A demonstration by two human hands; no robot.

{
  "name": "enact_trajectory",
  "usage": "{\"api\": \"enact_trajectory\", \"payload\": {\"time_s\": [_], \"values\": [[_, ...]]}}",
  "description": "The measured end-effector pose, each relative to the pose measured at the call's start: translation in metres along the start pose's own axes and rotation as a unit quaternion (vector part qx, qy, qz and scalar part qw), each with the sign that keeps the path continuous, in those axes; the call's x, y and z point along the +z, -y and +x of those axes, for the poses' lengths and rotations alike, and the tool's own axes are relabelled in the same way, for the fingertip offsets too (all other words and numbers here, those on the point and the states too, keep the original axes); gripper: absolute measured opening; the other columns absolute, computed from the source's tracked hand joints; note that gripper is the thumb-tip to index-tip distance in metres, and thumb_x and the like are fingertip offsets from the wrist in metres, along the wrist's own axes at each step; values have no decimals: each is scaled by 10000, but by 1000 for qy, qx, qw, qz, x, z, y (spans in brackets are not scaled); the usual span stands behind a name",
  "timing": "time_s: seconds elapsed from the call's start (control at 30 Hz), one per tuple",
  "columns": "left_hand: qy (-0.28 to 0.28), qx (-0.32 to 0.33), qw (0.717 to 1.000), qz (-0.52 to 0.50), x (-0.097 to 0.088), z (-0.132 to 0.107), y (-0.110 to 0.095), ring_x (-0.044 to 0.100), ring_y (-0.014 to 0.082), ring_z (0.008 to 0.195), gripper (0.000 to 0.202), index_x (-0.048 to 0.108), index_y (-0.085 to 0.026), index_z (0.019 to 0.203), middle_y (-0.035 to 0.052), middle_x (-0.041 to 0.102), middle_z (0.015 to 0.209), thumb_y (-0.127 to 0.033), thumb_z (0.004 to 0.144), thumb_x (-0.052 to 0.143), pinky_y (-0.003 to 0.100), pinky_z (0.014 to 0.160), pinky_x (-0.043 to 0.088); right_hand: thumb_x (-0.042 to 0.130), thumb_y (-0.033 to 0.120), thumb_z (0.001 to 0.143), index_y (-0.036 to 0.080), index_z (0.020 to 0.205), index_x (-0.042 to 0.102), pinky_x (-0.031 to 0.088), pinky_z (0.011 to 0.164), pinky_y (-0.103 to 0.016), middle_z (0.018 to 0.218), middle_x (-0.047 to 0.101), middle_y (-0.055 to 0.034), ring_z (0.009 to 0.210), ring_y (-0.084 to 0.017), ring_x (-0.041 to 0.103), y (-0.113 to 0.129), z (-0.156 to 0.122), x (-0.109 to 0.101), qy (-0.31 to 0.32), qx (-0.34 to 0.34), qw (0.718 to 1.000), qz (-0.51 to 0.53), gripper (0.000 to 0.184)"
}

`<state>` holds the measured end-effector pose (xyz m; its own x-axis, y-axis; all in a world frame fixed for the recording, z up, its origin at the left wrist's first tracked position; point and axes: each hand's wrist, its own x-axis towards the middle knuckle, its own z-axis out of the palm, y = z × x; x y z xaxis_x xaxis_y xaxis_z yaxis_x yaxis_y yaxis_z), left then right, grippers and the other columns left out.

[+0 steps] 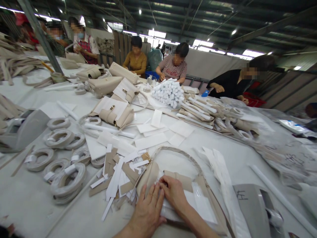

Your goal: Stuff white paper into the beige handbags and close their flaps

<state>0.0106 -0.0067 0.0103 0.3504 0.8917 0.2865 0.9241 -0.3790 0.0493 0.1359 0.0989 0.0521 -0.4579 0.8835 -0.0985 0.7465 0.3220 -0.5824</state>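
A beige handbag [151,175] with a curved handle [178,152] lies on the white table [29,198] right in front of me, its front covered in white wrapping paper [200,205]. My left hand [147,211] lies flat on the wrapped bag, fingers stretched out and together. My right hand [174,193] rests just right of it, fingertips bent and pressed down on the paper near the beige flap [182,180]. Whether those fingers pinch anything is hidden.
Loose white and brown paper strips [116,175] lie left of the bag. Coiled beige straps [66,181] fill the left side. More wrapped bags [111,114] and a stack of white paper rolls [168,92] sit farther back. Several other people work across the table.
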Motion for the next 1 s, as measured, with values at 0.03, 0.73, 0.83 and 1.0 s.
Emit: {"api": "enact_trajectory", "payload": {"time_s": [0.03,0.73,0.83,1.0], "values": [[4,-4,1000,3,0,0,-1,389,339,1311,741,371,-93,1387,195,378,1442,-597,858,498,587,994,382,522,192,780,208,726,626,395,687,-256,781,627,-18,740,-161,577,0,0,0,-11,-4,1000,-1,118],[1,-28,999,-17,13,0,-7,490,324,1232,659,520,-90,1274,216,524,1322,-532,795,615,495,999,427,368,112,868,184,1094,593,451,886,-389,1053,685,-101,1005,-220,615,-9,-30,-5,-30,-218,974,-54,327],[-14,-51,999,6,16,3,-14,496,325,1225,601,537,-68,1253,221,533,1310,-476,816,594,496,1003,419,384,91,849,159,1126,567,460,896,-398,1085,674,-112,1031,-228,608,-6,-34,-1,-2,-225,970,-98,339],[-41,-78,994,70,14,8,-26,416,334,1293,448,566,-70,1224,220,496,1349,-316,851,527,558,1061,321,354,69,855,126,1204,516,450,964,-402,1164,642,-130,1055,-207,603,-11,-32,3,-5,-222,967,-125,389]]}}
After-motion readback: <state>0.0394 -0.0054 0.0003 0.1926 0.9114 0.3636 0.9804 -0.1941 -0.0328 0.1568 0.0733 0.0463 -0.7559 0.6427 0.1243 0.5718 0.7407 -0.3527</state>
